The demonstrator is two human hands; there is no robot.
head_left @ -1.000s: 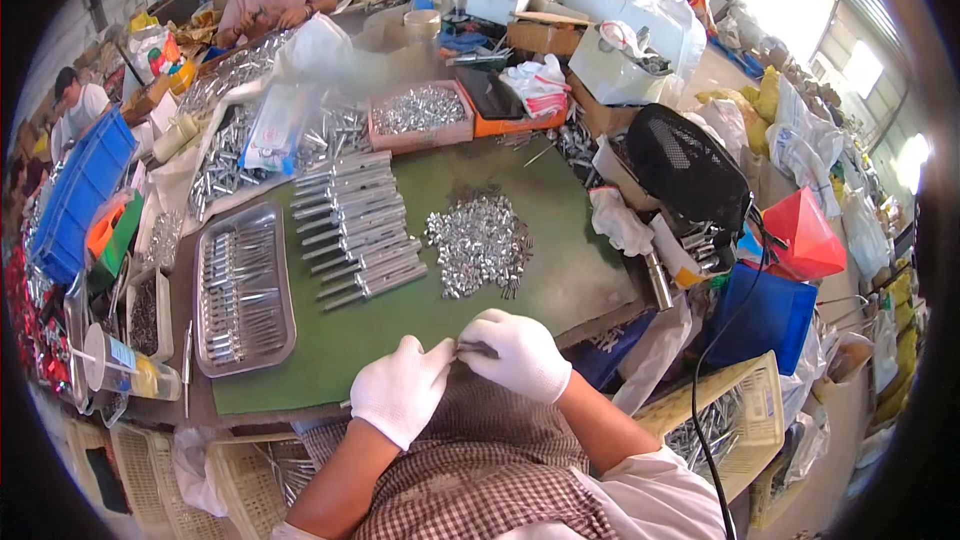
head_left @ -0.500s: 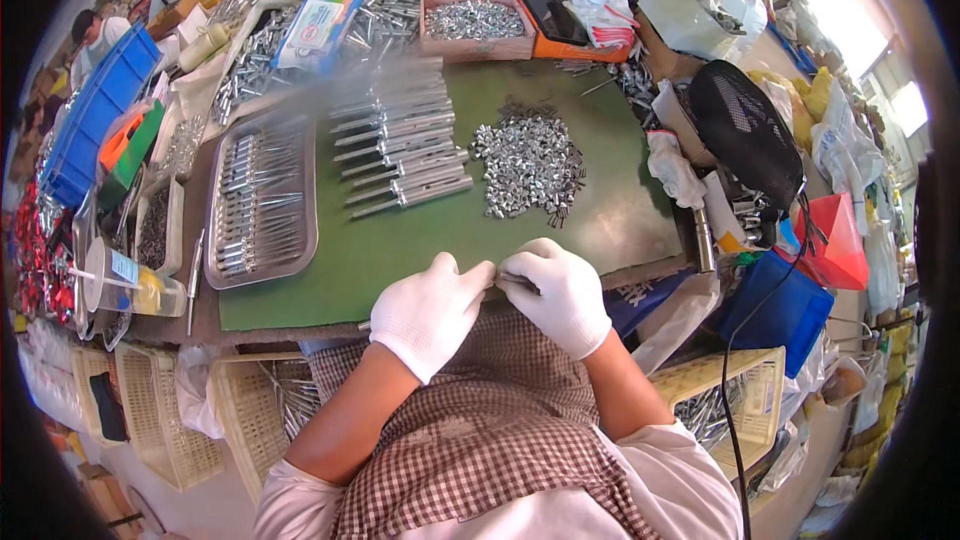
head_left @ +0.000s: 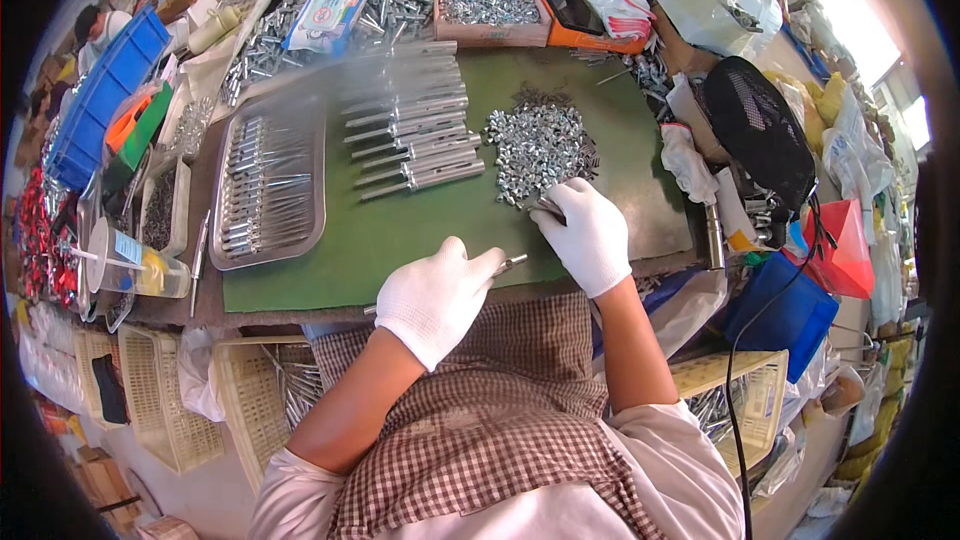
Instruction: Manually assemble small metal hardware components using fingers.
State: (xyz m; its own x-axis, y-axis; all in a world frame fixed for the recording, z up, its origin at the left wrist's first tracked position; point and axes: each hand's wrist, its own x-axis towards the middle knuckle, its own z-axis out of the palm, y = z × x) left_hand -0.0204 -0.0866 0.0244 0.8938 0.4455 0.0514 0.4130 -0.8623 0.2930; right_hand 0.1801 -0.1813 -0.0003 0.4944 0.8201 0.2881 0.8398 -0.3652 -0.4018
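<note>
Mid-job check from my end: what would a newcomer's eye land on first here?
Probably the glittering pile of small metal parts on the green mat, with the white-gloved right hand at its near edge, a gray piece in its grip. Next, the white-gloved left hand near the mat's front edge, holding a metal rod. Then the ranked metal tubes left of the pile.

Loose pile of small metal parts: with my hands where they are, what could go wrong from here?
The right hand is at the near edge of the pile, so a careless brush might scatter parts.
The left hand holds a metal rod near the front edge of the green mat; if the grip slipped, it could fall off.
</note>
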